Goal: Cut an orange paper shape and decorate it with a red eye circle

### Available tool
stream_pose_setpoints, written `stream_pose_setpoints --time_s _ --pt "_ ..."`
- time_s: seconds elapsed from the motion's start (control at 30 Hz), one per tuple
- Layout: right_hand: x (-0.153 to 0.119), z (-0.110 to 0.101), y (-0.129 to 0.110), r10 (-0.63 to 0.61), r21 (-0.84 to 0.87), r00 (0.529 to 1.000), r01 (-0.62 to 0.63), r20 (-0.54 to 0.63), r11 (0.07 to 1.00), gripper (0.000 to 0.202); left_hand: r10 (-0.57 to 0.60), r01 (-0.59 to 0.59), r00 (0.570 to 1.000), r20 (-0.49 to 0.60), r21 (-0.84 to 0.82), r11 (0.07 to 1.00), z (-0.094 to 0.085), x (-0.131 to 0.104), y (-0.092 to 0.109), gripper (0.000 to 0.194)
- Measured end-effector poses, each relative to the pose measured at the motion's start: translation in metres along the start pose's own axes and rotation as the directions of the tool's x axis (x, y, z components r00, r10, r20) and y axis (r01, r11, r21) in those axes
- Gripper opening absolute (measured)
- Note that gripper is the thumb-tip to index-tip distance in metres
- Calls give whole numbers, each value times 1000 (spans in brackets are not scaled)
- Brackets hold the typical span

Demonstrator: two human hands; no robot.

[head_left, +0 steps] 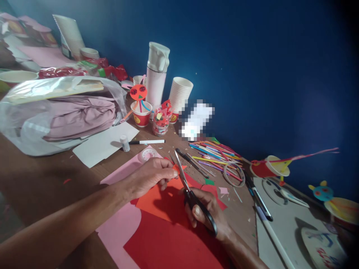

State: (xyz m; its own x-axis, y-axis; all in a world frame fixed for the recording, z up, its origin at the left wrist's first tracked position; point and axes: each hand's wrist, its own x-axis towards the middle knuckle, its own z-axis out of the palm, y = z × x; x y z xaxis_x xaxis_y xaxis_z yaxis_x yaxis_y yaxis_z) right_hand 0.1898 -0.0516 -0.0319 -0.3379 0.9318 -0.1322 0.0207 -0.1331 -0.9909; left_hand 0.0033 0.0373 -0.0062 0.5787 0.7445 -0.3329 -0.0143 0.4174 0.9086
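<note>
My left hand (153,175) pinches a small piece of orange paper (176,169) between thumb and fingers. Wrapped around the black handles of a pair of scissors (193,200) is my right hand (209,209). The scissor blades are a little apart and point away from me, right beside the orange piece; whether they touch it I cannot tell. Below both hands lie an orange sheet (157,201), a red sheet (168,243) and a pink sheet (120,224), overlapping on the brown table (84,190).
Several coloured sticks (213,149), a tape roll (234,174) and a black pen (193,163) lie beyond my right hand. Further back stand a white flask (157,74), stacked paper cups (179,93) and a cup puppet (141,116). A plastic bag (28,138) bulges at left.
</note>
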Motion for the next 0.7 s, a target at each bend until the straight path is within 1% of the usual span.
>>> stream_pose_setpoints --time_s 0.2,0.53,0.7 --pt "-1 -1 2 9 9 1000 -9 8 1000 55 5 -5 1000 0 5 1000 -1 1 -1 20" --pt "-1 -3 1 7 9 1000 -8 23 1000 53 -6 7 1000 -20 19 1000 2 -4 5 20" --pt "0 -3 1 -4 1 999 4 34 1000 54 -32 32 999 10 39 999 0 -2 5 23"
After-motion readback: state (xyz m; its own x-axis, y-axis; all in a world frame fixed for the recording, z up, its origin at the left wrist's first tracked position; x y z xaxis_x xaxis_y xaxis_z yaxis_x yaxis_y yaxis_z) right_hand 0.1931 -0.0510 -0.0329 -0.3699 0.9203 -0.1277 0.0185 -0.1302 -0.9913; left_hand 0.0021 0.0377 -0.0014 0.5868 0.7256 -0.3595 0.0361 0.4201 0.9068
